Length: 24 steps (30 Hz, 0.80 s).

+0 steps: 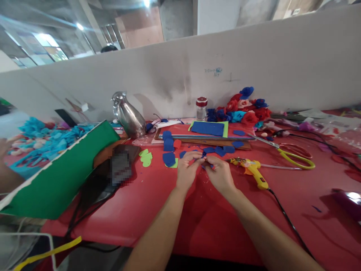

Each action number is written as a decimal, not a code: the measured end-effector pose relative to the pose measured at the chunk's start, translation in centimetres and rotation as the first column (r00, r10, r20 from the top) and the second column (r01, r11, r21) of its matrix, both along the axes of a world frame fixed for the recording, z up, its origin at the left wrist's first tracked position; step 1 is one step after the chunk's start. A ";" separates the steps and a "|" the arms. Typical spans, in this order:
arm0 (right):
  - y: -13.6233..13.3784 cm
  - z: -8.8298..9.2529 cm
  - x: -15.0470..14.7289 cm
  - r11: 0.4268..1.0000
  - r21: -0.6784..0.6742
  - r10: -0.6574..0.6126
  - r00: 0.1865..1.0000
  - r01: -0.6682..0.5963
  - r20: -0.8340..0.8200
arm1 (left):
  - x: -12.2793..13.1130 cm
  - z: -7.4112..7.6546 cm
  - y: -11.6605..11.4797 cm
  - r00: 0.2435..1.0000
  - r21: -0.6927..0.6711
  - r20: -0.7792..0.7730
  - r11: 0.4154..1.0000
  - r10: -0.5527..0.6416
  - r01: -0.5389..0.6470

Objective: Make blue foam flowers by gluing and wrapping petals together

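My left hand (188, 169) and my right hand (220, 174) meet above the red table (158, 203), fingertips pinched together on a small blue felt piece (203, 154). Cut blue felt petals (168, 150) lie just beyond my hands, with green leaf shapes (146, 158) to the left. A yellow glue gun (254, 170) rests right of my right hand, its black cord trailing toward me. Scissors (293, 152) with yellow and red handles lie farther right.
A blue felt sheet (208, 128) on green sits at the back, near a small jar (201, 108) and a pile of finished felt flowers (245, 109). A steel jug (128, 116), a green board (64, 169) and turquoise scraps (42, 139) fill the left. Another person's arm (7, 165) shows at far left.
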State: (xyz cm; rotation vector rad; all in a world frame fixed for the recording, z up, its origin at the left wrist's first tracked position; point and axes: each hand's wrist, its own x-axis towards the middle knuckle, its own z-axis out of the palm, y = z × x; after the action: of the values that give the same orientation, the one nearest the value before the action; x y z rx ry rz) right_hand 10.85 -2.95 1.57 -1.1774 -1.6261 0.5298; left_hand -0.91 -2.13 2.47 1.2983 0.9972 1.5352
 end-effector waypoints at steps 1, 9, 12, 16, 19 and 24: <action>0.0 -0.2 0.0 1.000 -0.001 0.009 1.000 -0.009 0.018 | 0.1 -0.1 0.0 1.000 -0.011 0.016 1.000 -0.005 0.005; -0.1 -1.1 0.1 0.998 -0.060 -0.015 0.975 0.029 0.221 | 0.3 0.2 0.0 0.911 -0.143 0.405 0.980 -0.070 0.139; -0.3 -1.1 0.1 0.997 -0.065 -0.019 0.956 0.040 0.294 | -0.4 0.3 0.5 0.875 -0.160 0.483 0.985 0.022 0.064; -0.5 -1.2 0.0 0.994 -0.088 -0.023 0.937 0.057 0.347 | -2.9 0.1 1.8 0.913 -0.202 0.306 0.955 0.271 -0.216; -0.6 -1.2 0.0 0.994 -0.080 -0.040 0.936 0.073 0.351 | -5.9 -0.5 2.8 0.899 -0.265 -0.004 0.867 0.437 -0.422; -0.9 -0.8 -0.1 0.993 -0.074 -0.055 0.910 0.093 0.412 | -9.7 -1.6 3.7 0.576 -0.206 -0.683 0.638 0.449 -0.742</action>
State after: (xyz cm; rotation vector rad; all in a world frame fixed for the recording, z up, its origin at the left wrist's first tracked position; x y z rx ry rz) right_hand 10.80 -3.84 0.76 -1.4877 -1.9154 0.3231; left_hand -10.59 1.61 0.89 1.0977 2.2945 1.2086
